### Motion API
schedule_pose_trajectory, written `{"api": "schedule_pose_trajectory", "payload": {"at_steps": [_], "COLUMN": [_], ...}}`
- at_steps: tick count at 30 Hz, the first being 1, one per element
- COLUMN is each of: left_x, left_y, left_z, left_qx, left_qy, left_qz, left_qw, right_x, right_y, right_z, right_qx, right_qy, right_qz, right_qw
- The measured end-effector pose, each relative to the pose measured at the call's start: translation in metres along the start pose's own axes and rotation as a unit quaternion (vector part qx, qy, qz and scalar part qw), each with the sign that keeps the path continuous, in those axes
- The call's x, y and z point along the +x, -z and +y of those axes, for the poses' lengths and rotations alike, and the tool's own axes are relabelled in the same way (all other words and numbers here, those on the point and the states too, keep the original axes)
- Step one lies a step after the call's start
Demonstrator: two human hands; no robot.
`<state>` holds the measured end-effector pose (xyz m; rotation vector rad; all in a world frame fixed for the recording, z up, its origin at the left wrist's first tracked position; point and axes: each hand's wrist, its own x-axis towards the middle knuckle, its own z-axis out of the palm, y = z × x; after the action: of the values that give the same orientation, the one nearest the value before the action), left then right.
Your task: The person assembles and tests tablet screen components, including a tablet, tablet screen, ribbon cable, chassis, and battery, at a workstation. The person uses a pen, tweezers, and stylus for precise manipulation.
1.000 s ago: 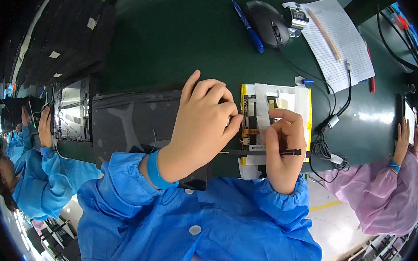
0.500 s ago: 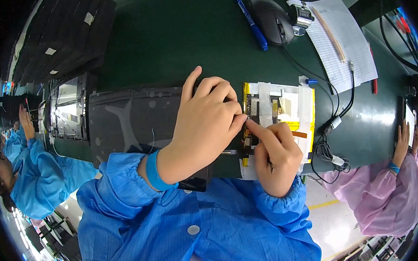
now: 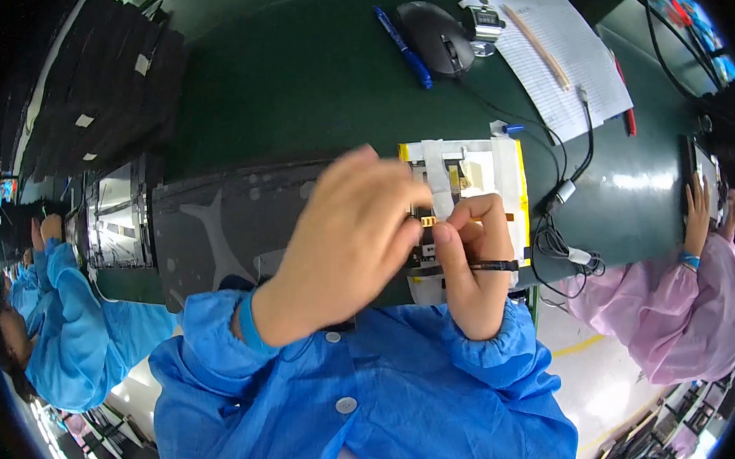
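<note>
Yellow-edged electronic assembly [image 3: 485, 171] lay on the green table [image 3: 267, 80], partly under both hands. Right hand [image 3: 467, 276] grasped a black stick tool [image 3: 500, 265], thumb tip by a gold connector [image 3: 428, 221]; left hand [image 3: 346, 228] blurred, grip not tellable.

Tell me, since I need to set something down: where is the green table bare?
The widest free patch of the table lies between the black stack and the blue pen, beyond the dark panel. Another lies between the coiled cable and the pink-sleeved person's hand. Crowded: around the left hand, right hand and taped device, and by the mouse and paper.
</note>
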<state>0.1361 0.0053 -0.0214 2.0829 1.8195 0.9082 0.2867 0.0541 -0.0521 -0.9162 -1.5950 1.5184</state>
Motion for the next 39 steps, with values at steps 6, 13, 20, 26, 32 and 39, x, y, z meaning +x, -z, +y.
{"api": "schedule_pose_trajectory", "payload": {"at_steps": [6, 13, 20, 26, 32, 39], "left_x": [-0.016, -0.020, -0.018, 0.006, 0.015, 0.011], "left_y": [0.005, 0.024, 0.006, -0.006, -0.014, -0.011], "left_z": [0.016, -0.001, 0.016, 0.021, -0.001, -0.007], "left_qx": [-0.016, 0.064, 0.098, 0.147, 0.186, 0.162], "left_qy": [-0.008, 0.002, -0.013, -0.075, -0.105, -0.101], "left_qz": [0.010, 0.004, 0.039, 0.058, 0.050, 0.063], "left_qw": [1.000, 0.998, 0.994, 0.985, 0.976, 0.980], "right_x": [-0.009, -0.019, -0.020, -0.002, 0.004, 0.008], "right_y": [0.009, 0.023, 0.018, 0.020, 0.018, 0.013], "right_z": [-0.004, -0.010, -0.012, -0.021, -0.013, -0.010], "right_qx": [0.207, 0.221, 0.099, 0.055, -0.122, -0.080], "right_qy": [-0.064, -0.154, -0.111, -0.084, -0.038, -0.074], "right_qz": [-0.071, -0.129, -0.048, -0.055, -0.019, -0.026], "right_qw": [0.974, 0.954, 0.988, 0.993, 0.992, 0.994]}}
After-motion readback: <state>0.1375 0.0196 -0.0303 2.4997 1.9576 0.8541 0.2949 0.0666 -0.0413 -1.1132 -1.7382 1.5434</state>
